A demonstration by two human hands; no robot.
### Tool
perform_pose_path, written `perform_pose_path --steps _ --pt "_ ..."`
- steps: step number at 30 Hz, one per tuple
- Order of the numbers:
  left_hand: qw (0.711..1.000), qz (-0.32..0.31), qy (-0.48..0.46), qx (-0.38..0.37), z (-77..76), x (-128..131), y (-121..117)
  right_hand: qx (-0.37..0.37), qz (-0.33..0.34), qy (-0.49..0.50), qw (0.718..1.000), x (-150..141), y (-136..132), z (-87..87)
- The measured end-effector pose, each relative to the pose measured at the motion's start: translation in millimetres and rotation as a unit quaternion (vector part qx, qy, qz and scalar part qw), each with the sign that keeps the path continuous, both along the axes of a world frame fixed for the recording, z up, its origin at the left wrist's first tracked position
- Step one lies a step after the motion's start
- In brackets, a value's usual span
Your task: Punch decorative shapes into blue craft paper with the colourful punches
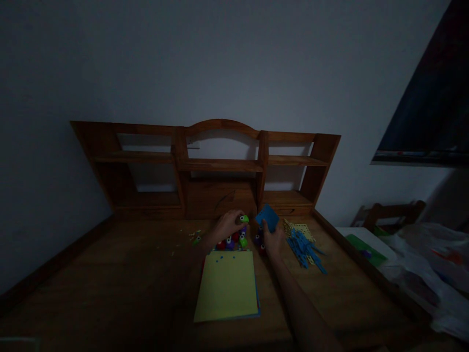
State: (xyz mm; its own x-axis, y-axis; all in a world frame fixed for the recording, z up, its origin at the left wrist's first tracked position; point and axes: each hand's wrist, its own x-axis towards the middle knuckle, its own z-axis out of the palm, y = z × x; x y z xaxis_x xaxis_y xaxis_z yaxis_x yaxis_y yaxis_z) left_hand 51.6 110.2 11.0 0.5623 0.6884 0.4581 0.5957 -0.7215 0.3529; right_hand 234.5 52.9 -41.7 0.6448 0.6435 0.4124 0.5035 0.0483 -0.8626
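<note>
My left hand [226,226] is closed round a small green craft punch [244,219], held just above a cluster of red, purple and green punches [234,241] on the wooden desk [128,278]. To its right, my right hand [274,238] pinches a blue paper square [267,216] and holds it tilted up. Below the two hands lies a stack of paper with a yellow sheet [227,286] on top, a few blue dots scattered on it.
A pile of blue and yellow paper strips [304,243] lies right of my right hand. Small paper bits [192,236] dot the desk to the left. A wooden shelf unit [220,166] stands at the back. White plastic bags [425,269] sit off the desk's right edge.
</note>
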Motion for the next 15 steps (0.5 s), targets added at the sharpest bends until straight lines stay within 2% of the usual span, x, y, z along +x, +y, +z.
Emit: perform_pose_path --steps 4,10,15 --pt "0.996 -0.01 -0.087 -0.003 6.3 -29.3 -22.0 0.009 0.005 -0.003 1.0 -7.5 -4.6 7.8" --pt "0.994 -0.009 -0.1 -0.038 2.9 -68.5 -61.5 0.048 0.056 0.018 0.997 -33.3 -32.1 27.4" --pt "0.982 -0.011 -0.166 -0.091 -7.0 -82.9 -76.7 0.066 0.153 0.077 0.983 -55.7 -45.7 44.1"
